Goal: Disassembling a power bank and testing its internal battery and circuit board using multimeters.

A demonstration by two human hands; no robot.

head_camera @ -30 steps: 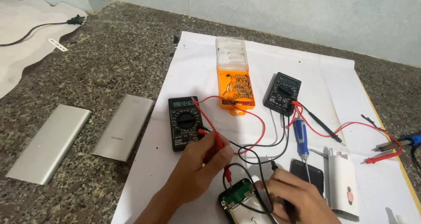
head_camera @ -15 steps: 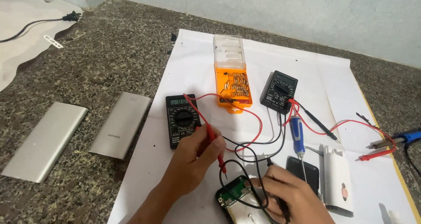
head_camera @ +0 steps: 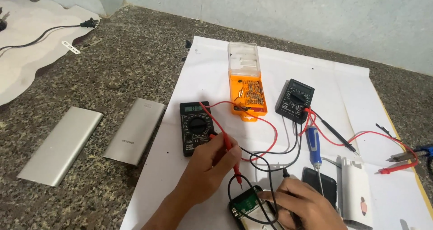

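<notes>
Here, the left hand (head_camera: 212, 167) had its fingers pinched on a slim red probe (head_camera: 231, 155), slanting down-right, tip near the green circuit board (head_camera: 246, 204) of an opened device at the bottom edge. A black multimeter (head_camera: 196, 127) lay just behind, two silver casings (head_camera: 135, 131) further left. The right hand (head_camera: 300, 205) gripped a black probe (head_camera: 285, 172) over the board, beside a blue screwdriver (head_camera: 314, 144).

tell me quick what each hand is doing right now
Left hand: closed on the red probe, tip pointing down at the green circuit board.
Right hand: curled over the black probe beside the board; grip partly hidden.
</notes>
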